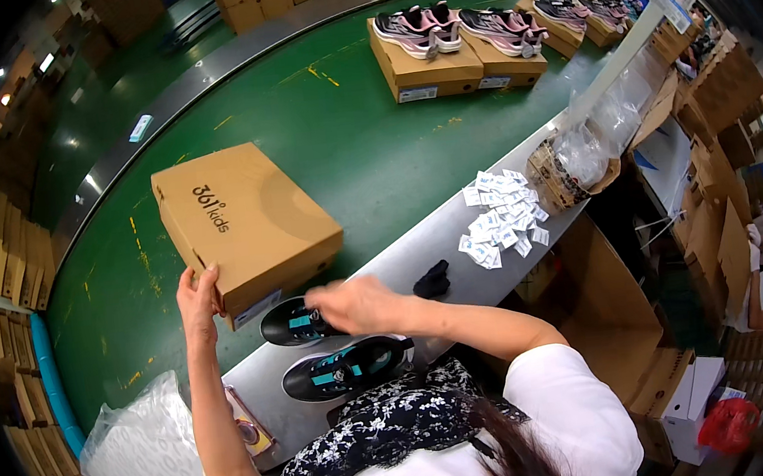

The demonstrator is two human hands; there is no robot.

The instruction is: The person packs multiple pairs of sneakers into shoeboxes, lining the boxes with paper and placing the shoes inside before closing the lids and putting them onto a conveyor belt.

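A closed brown cardboard shoebox (259, 218) lies at an angle on the green belt. My left hand (200, 303) grips its near left corner, thumb on the lid's edge. Below the box, on the metal ledge, sit two black shoes with teal details. My right hand (356, 307), smeared by motion, is over the heel end of the upper shoe (290, 324); whether it holds anything is hidden. Closer to me is the lower shoe (344, 369), with teal lining. A crumpled black piece of cloth (431, 279) lies right of my right hand.
Small white packets (500, 216) are heaped on the metal ledge (428, 238), near a carton with clear plastic (582, 156). Pink and black shoes (420, 29) stand on boxes along the belt (333, 131). A stack of white sheets in plastic (149, 458) is at lower left. Another person works far right.
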